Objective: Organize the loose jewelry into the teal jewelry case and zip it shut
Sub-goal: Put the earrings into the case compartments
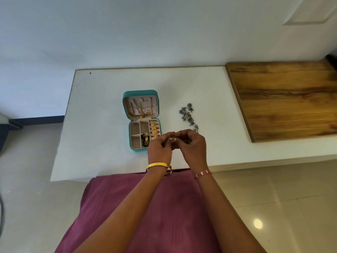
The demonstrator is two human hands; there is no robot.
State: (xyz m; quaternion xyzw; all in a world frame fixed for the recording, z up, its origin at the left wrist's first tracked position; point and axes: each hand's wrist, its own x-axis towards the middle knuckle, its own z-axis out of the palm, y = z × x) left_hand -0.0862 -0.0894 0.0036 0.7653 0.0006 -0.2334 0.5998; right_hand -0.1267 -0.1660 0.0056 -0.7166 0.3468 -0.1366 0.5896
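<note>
The teal jewelry case (140, 93) lies open on the white table (102, 106), lid tilted back with gold chains (140, 111) hanging in it. Its tray holds gold rings (154, 129) in the right-hand slot and gold-and-green earrings (145, 138) in a middle compartment. A pile of silver earrings (187, 114) lies loose to the right of the case. My left hand (159, 148) and my right hand (193, 147) meet just in front of the case's right corner, fingertips pinched together on a small piece of jewelry (172, 141) that is mostly hidden.
A wooden board (284, 99) covers the table's right part. A white wall rises behind the table. My maroon garment (145, 207) fills the near foreground, below the table's front edge. Tiled floor lies on both sides.
</note>
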